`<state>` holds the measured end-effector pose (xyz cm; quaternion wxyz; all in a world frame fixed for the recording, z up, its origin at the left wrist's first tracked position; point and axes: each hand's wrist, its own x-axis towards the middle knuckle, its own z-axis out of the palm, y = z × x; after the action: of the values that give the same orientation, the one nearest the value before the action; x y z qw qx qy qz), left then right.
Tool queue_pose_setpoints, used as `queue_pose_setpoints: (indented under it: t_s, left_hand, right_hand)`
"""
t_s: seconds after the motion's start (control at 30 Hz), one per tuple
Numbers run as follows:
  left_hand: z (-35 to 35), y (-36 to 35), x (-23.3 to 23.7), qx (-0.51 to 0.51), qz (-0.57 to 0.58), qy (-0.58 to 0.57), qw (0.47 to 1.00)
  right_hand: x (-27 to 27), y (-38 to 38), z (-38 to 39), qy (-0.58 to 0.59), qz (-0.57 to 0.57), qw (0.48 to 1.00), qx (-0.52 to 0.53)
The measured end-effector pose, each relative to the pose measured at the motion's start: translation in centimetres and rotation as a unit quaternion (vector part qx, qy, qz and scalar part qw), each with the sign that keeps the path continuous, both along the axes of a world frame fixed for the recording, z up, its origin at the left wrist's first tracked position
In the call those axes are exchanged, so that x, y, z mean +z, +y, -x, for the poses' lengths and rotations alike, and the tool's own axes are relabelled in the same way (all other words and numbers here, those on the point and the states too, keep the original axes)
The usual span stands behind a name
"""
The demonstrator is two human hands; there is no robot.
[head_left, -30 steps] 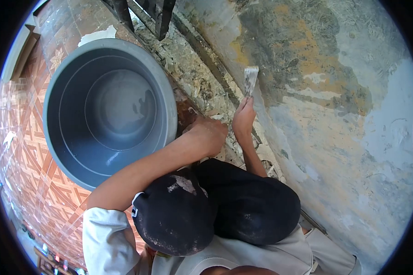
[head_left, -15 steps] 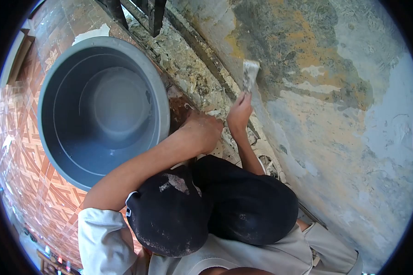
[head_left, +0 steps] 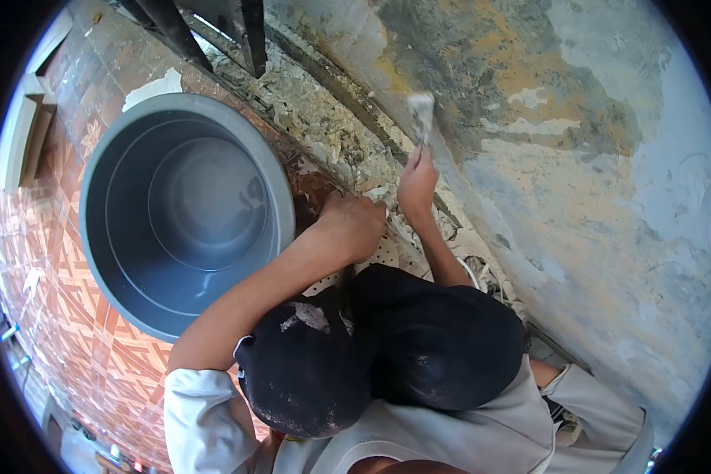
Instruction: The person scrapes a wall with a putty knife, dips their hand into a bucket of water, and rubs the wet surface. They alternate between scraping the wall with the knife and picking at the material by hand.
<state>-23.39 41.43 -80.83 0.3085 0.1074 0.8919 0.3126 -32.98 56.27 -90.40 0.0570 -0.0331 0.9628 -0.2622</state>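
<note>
My right hand (head_left: 417,186) grips the handle of a paint-stained scraper (head_left: 421,110). Its blade lies flat against the lower part of a patchy, peeling wall (head_left: 569,158). My left hand (head_left: 357,225) is curled into a fist and rests on the littered floor beside the grey bucket (head_left: 280,189), just left of my right hand. I cannot see anything in the fist. My knees in black trousers (head_left: 419,340) fill the lower middle of the view.
The large grey plastic bucket stands on patterned red floor tiles (head_left: 55,292) to my left. Flakes and rubble (head_left: 324,118) lie along the foot of the wall. Dark metal bars (head_left: 245,31) rise at the top.
My right hand has slid the scraper a little farther up along the wall. The left fist stays in place by the bucket. The view has shifted slightly.
</note>
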Motion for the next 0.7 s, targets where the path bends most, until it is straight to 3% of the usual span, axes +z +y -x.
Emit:
queue_pose_setpoints:
  t_s: [0.07, 0.17, 0.3, 0.4, 0.43, 0.5, 0.6, 0.7]
  left_hand:
    - [0.1, -0.1, 0.1, -0.013, 0.0, 0.005, 1.0]
    - [0.2, -0.5, 0.9, -0.008, -0.018, 0.003, 1.0]
    - [-0.1, -0.2, -0.4, -0.008, -0.032, 0.016, 0.999]
    - [0.7, -0.5, 1.0, -0.018, -0.016, -0.017, 1.0]
    - [0.4, -0.6, 0.8, -0.004, -0.038, 0.03, 0.999]
    - [0.8, -0.9, 1.4, -0.019, -0.004, 0.005, 1.0]
    - [0.8, -0.5, 1.0, -0.029, -0.008, -0.006, 1.0]
    - [0.7, -0.1, 1.6, -0.027, -0.012, -0.048, 0.998]
  right_hand:
    - [-0.9, -0.2, 1.6, 0.048, -0.028, 0.997, 0.049]
    - [0.6, 0.9, -0.7, -0.007, 0.024, 0.999, -0.027]
    - [0.2, 0.4, 0.1, -0.03, 0.069, 0.996, -0.043]
    - [-0.2, 0.4, 0.1, 0.007, 0.039, 0.999, -0.006]
    - [0.1, 0.7, -0.5, -0.016, 0.052, 0.998, -0.033]
    - [0.7, 1.1, -1.1, -0.053, 0.082, 0.992, -0.081]
    - [-1.8, 0.5, 1.1, -0.076, 0.089, 0.992, -0.04]
    - [-0.8, 1.3, -0.3, -0.069, 0.102, 0.992, -0.018]
